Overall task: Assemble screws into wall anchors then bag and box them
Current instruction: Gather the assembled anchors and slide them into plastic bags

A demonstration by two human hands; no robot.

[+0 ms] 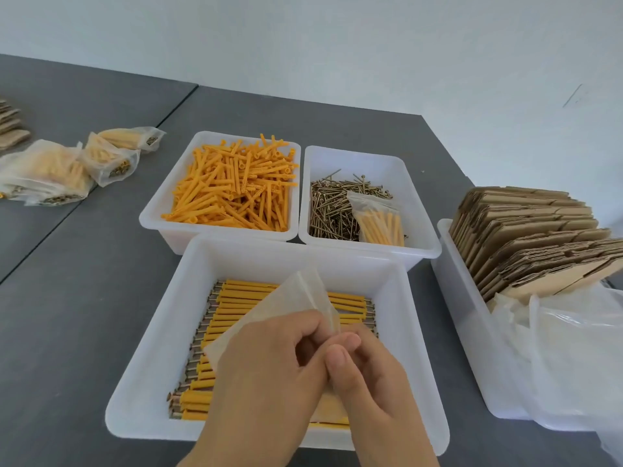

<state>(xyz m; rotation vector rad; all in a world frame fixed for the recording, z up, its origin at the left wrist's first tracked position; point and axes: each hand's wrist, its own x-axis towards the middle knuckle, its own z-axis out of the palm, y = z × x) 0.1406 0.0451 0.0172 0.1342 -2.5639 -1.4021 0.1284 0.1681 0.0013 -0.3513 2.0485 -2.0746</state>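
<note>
While both hands work the same small bag, here is how it stands from where I watch:

Grip: the left hand [269, 362] and right hand [367, 369] both pinch the mouth of an empty clear bag [293, 305], fingertips rubbing its edge, probably to part the two layers.

Bag: it sticks up and away from the pinch, limp and unfilled.

Assembled anchors: directly beneath the grip, rows of screw-fitted anchors [236, 298] lie in the near tray [151, 382].

Risk, bag: thin film may stay stuck or slip out of the fingers, dropping onto the rows below.

Risk, rows: a hand dipping in could knock the neat lines askew and spoil the count.

Loose stock: beyond the grip, a tray of bare anchors [232, 187] and, beside it, screws [333, 207] with one filled bag [381, 220] on top.

Cartons: to the right of the grip, flat cardboard boxes [526, 237] stand in a bin.

Finished bags: far left of the grip, filled bags [67, 166] lie on the table.

Surface: grey tables [84, 281], butted together.

Room: a plain pale wall [337, 45].
</note>
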